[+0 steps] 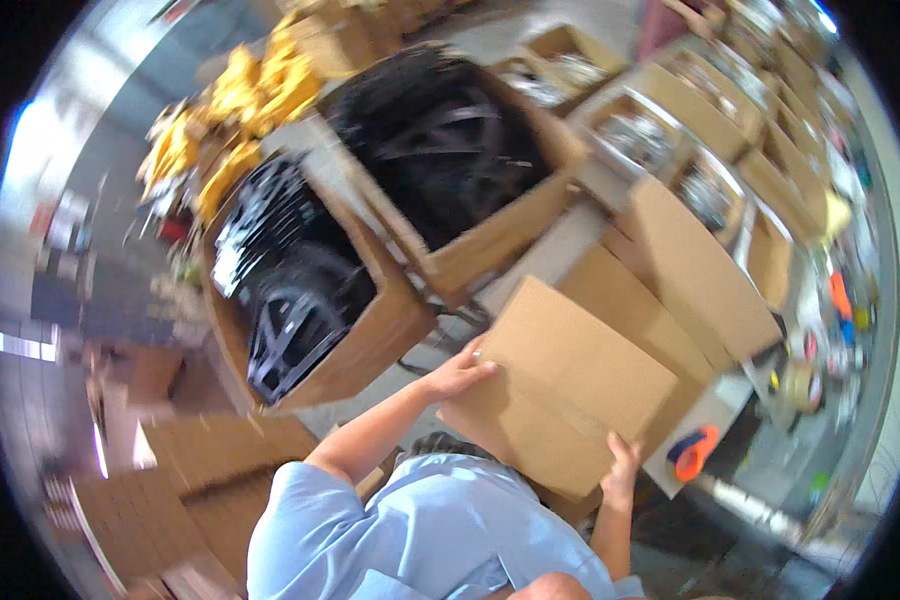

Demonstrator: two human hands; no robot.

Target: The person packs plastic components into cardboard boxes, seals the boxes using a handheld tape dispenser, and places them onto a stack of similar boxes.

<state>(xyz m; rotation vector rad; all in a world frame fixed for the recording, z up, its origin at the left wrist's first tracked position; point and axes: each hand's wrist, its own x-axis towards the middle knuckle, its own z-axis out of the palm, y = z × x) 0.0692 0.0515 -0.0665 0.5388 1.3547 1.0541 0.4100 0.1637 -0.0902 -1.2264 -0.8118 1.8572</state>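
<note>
A brown cardboard box [560, 385] is between my two hands, tilted in front of my body. My left hand [462, 372] grips its left edge, thumb on the top face and the other fingers out of sight. At the lower right edge, my right hand [622, 468] closes on the box, its thumb side showing. Just beyond lies another piece of cardboard with a raised flap [705, 275]; whether it is joined to the box I hold, I cannot tell.
Two large cartons [505, 250] of black plastic parts stand at the upper left, near yellow bags [260, 85]. Smaller open boxes [695, 105] line the upper right. A tape roll with orange [692, 453] is on the bench. Flat cardboard [170, 500] is stacked lower left. Another person [670, 22] is at the top.
</note>
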